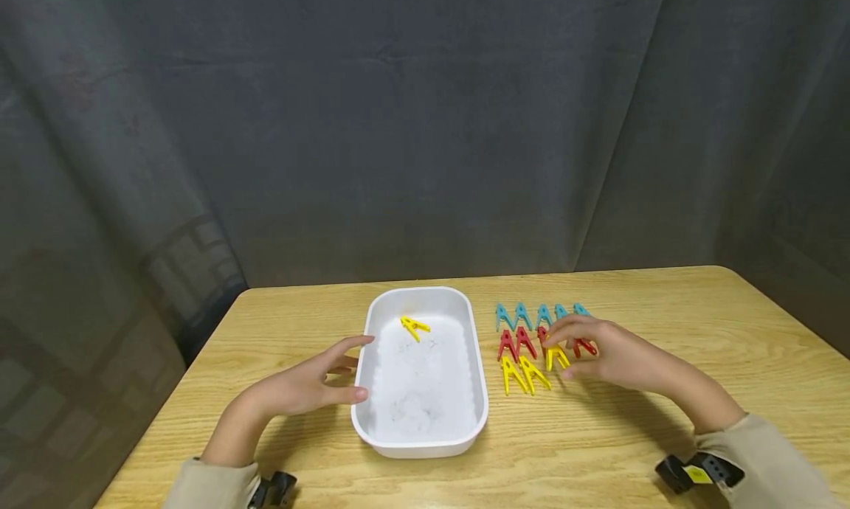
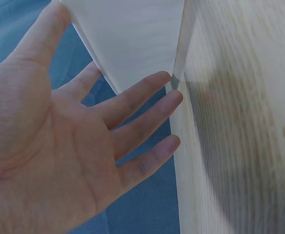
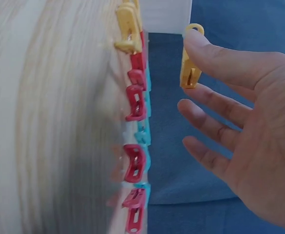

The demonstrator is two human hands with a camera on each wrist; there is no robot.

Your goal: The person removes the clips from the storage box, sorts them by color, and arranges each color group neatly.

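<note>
A white tub (image 1: 479,361) stands on the wooden table (image 1: 664,435) with one yellow clip (image 1: 415,326) lying inside at its far end. My left hand (image 1: 345,367) is flat and relaxed, fingers straight against the tub's left wall (image 2: 127,39). Right of the tub lie rows of clips: blue (image 1: 531,316), red (image 1: 516,343) and yellow (image 1: 521,374). My right hand (image 1: 563,355) hovers over these rows and pinches a yellow clip (image 3: 188,68) at its fingertips, lifted just off the table. The red clips (image 3: 135,102) line up beside it.
A grey curtain (image 1: 425,125) hangs close behind the table. The table's left edge (image 1: 192,376) and right edge (image 1: 797,324) are near. Bare wood lies in front of the tub and to the right of the clips.
</note>
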